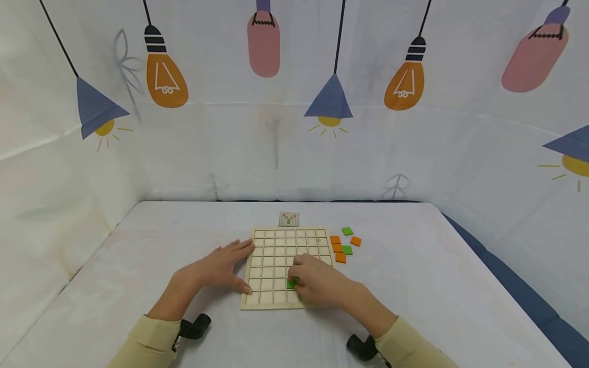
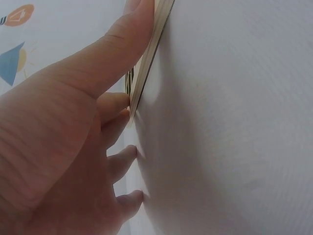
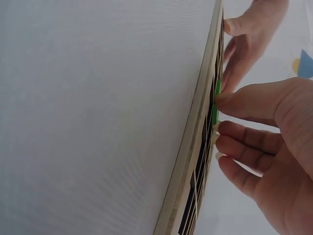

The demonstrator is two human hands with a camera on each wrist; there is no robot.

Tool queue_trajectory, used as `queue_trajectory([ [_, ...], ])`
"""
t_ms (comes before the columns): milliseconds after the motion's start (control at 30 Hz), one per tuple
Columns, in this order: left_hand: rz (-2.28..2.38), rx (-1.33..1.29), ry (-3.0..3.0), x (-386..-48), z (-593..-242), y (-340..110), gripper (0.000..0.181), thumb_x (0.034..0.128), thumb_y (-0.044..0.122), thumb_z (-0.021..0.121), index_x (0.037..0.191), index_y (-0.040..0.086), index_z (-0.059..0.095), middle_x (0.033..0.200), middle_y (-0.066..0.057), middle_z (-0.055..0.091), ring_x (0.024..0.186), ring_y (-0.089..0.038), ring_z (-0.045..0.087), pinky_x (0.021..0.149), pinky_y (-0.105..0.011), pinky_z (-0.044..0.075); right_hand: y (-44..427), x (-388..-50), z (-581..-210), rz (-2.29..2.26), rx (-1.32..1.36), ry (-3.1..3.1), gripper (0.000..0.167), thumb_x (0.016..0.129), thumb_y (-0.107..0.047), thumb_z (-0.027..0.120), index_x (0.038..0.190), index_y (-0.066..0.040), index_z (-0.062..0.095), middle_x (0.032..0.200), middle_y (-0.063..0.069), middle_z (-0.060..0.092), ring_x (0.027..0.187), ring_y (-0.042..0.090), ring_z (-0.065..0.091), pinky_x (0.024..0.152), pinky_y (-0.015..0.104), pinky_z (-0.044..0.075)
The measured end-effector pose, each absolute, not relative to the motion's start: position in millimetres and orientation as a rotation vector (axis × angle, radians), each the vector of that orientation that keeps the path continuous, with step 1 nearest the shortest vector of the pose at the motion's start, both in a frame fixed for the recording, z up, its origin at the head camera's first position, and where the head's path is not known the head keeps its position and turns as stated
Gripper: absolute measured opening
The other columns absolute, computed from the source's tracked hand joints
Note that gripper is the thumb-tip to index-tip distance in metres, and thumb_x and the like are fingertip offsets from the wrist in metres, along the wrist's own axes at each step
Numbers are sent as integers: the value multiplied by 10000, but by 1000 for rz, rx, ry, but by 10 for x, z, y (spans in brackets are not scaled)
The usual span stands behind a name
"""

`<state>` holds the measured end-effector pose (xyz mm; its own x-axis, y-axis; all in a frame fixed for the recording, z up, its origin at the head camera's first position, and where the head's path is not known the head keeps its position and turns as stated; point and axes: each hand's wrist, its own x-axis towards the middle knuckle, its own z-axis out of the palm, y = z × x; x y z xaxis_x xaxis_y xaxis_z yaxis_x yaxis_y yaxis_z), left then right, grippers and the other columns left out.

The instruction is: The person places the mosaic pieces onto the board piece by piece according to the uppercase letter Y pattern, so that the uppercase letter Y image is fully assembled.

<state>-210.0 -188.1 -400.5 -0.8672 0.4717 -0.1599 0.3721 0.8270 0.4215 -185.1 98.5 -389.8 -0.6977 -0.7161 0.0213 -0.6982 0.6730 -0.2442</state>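
A pale wooden grid board (image 1: pixel 267 269) lies flat on the table, its squares marked off by dark lines. My left hand (image 1: pixel 220 267) spreads along the board's left edge, fingertips near the upper part and thumb lower down. In the left wrist view, the thumb (image 2: pixel 117 51) lies against the board's side (image 2: pixel 149 58). My right hand (image 1: pixel 320 280) is over the lower right of the board, its thumb and fingers pinching a green square tile (image 1: pixel 290 284) at one of the squares. The right wrist view shows the thumb (image 3: pixel 244 100) against the green tile (image 3: pixel 216 110).
Right of the board are several loose orange tiles (image 1: pixel 340 257) and green tiles (image 1: pixel 347 231). Behind the board lies a small card with a coloured grid (image 1: pixel 288 219). A white cloth (image 1: pixel 230 148) printed with lamps hangs behind the white table (image 1: pixel 442 286).
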Motion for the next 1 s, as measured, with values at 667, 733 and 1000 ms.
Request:
queue_trajectory([
  [667,549,629,2751,-2105,-4031,-1881,1142,695,581,834,1578,113,282,1663,-83,230,1539,-397,154,1176,-695,149,1091,-1880,-3894,-368,-1182,2801,197,903,-105,622,1017,-229,724,920,-107,546,848,65,462,760,202,433],
  [733,550,634,2751,-2101,-4020,-1880,1138,698,579,833,1577,110,282,1662,-86,230,1538,-402,155,1175,-696,149,1125,-1901,-3881,-357,-1160,2801,182,909,-123,632,1022,-233,721,917,-108,539,841,67,456,741,197,425],
  [1000,552,640,2750,-2090,-3982,-1870,1128,707,575,827,1576,104,283,1662,-89,229,1536,-406,155,1180,-691,144,1269,-2030,-3863,-294,-1167,2816,145,897,-149,688,1025,-191,740,925,-90,558,815,52,469,737,183,482],
])
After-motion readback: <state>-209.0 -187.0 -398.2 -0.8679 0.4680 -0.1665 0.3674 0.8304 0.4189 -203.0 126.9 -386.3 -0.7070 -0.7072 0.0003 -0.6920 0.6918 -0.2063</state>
